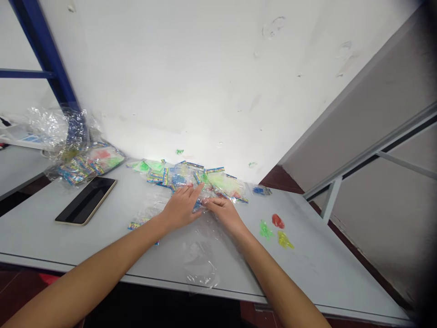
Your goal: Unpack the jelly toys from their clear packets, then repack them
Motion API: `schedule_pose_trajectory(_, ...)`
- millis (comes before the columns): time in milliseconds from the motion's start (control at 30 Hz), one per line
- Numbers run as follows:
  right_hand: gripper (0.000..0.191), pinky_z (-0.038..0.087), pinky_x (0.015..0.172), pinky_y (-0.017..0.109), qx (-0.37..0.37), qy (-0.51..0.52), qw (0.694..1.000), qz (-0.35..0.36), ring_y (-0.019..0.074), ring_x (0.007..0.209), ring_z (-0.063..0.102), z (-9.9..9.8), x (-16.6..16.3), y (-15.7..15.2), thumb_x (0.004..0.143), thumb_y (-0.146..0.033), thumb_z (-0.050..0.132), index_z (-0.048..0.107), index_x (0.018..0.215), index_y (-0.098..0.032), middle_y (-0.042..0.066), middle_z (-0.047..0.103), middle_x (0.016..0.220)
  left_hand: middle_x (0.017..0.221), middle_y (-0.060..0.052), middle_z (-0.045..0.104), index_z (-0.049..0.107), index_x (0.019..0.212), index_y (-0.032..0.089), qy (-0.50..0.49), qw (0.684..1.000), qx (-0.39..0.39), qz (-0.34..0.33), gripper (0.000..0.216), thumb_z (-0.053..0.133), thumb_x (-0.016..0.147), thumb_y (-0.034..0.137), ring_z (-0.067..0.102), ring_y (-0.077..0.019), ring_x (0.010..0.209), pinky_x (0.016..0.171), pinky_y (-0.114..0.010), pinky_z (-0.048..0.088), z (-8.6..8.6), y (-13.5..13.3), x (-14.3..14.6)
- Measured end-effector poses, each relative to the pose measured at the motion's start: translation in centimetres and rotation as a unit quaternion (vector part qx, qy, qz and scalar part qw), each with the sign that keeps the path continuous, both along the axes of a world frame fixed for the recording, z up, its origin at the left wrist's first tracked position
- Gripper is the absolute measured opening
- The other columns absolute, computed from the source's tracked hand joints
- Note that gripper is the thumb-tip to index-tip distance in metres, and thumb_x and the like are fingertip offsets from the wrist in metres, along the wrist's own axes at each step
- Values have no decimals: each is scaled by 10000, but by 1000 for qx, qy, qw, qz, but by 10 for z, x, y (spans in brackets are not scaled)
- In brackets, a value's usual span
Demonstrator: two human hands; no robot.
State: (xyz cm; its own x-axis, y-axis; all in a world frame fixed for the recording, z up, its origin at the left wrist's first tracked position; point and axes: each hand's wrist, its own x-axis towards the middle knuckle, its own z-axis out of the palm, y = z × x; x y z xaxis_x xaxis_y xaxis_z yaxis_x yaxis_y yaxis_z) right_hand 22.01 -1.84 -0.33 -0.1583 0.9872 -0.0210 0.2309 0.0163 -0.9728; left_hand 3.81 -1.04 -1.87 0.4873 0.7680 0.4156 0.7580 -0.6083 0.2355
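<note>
The left hand [180,208] and right hand [223,215] lie palm-down at the counter's [307,278] near middle. Their fingers [191,193] are extended, not clenched, and converge on a crinkled clear plastic packet [205,202] at 12 o'clock from the wrists; I cannot tell whether they are actually pinching it. A loose sheet of clear film [201,259] lies at 6 o'clock beneath the hands, thin and likely to slide on the smooth counter.

The packet looks light, soft and slippery, so its stiff printed header card seems the surest place to take hold. It sits at the near edge of a heap of packets [191,180], just beyond the fingers at 12 o'clock. At 3 o'clock lie a green gel shape [265,230], a red gel shape [277,221] and a yellow gel shape [285,239], with a small blue packet [261,190] at 2 o'clock. A dark-screened phone [86,200] lies at 9 o'clock, and a bagged pile of packets [85,164] at 10 o'clock, against the white wall [205,68].
</note>
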Motion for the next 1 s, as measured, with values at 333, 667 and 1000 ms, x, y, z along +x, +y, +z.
schedule_pose_trajectory(333, 277, 451, 771, 317, -10, -18, 999, 27, 180, 778, 587, 11, 1, -4, 785, -466, 673, 763, 784, -205, 14, 692, 777, 1361, -196, 553, 252, 1502, 132, -21, 1000, -17, -15, 753, 576, 865, 369, 439, -325, 1345, 1077, -474, 350, -1, 1, -1)
schedule_pose_trajectory(667, 310, 467, 763, 318, 83, 5, 995, -46, 203, 827, 619, 13, 7, -2, 802, -507, 656, 741, 866, -216, 34, 714, 872, 996, -89, 670, 548, 1332, 185, -298, 895, -331, 19, 794, 638, 722, 686, 619, -218, 777, 643, -304, 454, 15, -1, 1)
schedule_pose_trajectory(1000, 265, 487, 749, 339, 130, -7, 990, -62, 221, 826, 637, 8, 3, -5, 818, -473, 658, 730, 882, -227, 46, 728, 883, 561, 41, 372, 707, 849, 165, -389, 796, -461, -52, 501, 602, 771, 649, 392, -113, 519, 491, -248, 298, 21, 3, -2)
